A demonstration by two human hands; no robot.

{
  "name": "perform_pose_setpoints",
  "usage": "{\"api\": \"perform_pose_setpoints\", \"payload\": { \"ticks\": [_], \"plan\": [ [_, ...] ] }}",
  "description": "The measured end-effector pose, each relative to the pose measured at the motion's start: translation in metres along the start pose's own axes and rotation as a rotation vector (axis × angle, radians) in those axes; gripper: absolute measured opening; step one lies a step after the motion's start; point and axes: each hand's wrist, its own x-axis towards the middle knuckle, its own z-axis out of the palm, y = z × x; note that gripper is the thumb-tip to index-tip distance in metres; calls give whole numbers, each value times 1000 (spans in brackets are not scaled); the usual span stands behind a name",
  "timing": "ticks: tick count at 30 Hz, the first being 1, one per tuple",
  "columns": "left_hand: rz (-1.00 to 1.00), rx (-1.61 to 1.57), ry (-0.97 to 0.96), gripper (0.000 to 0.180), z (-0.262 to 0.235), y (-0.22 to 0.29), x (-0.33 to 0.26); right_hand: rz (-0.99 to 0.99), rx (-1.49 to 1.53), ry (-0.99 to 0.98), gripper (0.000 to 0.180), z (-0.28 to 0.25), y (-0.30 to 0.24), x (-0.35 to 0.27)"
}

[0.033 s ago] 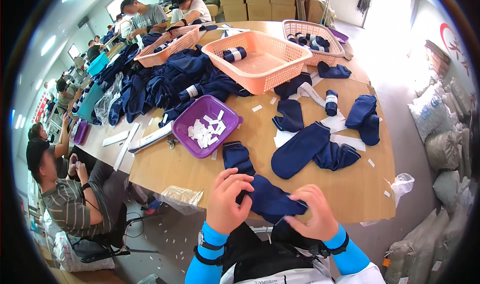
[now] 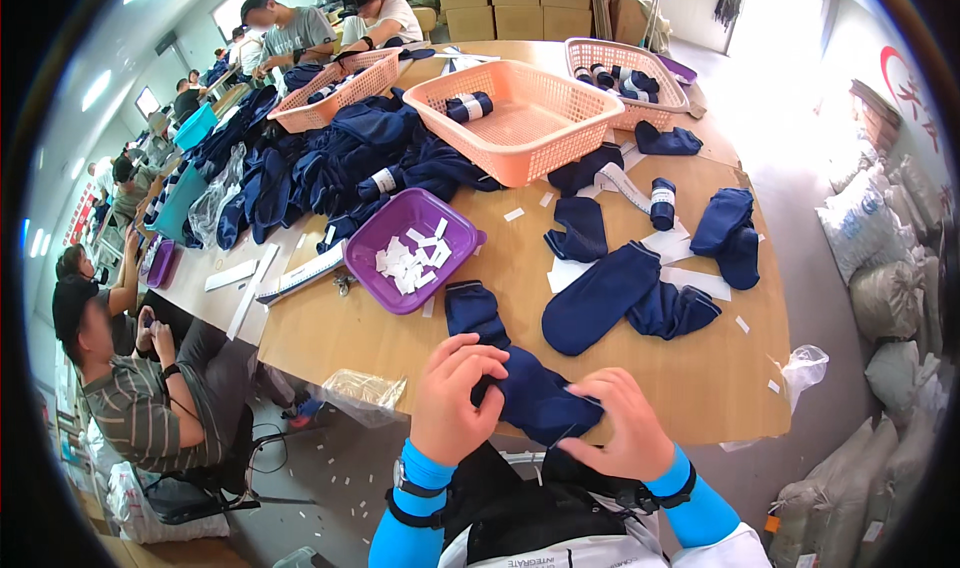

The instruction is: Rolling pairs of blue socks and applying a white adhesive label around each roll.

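Note:
Near the table's front edge, a navy sock [image 2: 541,396] lies between my two hands. My left hand [image 2: 455,403] is closed on its left end, the fingers curled and a dark fold of cloth showing by the thumb. At the pale-edged right end, my right hand [image 2: 628,426] has thumb and fingers apart, the fingertips by the sock's edge. Just beyond my left hand is another navy sock [image 2: 474,311]. Farther right, a larger navy sock [image 2: 600,300] lies folded over white paper [image 2: 697,283]. A rolled sock with a white paper band [image 2: 662,204] stands behind it.
A purple basin [image 2: 465,240] of white slips sits left of centre. Behind are a peach basket [image 2: 515,168] and a heap of navy socks [image 2: 350,153]. A seated person [image 2: 150,408] works at the left; others sit farther back. Sacks [image 2: 880,288] line the right side.
My right hand has shifted slightly left along with the sock's right end. The left hand stays almost where it was.

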Motion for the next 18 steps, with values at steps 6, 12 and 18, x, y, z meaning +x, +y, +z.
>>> {"api": "perform_pose_setpoints", "payload": {
  "ticks": [6, 12, 18],
  "plan": [
    [-13, 34, -12, 23, 4, -5, -2, -19, -183, -38, 37, 17, 14, -7],
    [11, -11, -34, 26, 7, -6, -10, 80, -225, 26, 32, 2, 33, -11],
    [48, -61, -281, 39, 13, 2, -15, 188, -374, 56, 39, -30, 42, -9]
  ]
}}
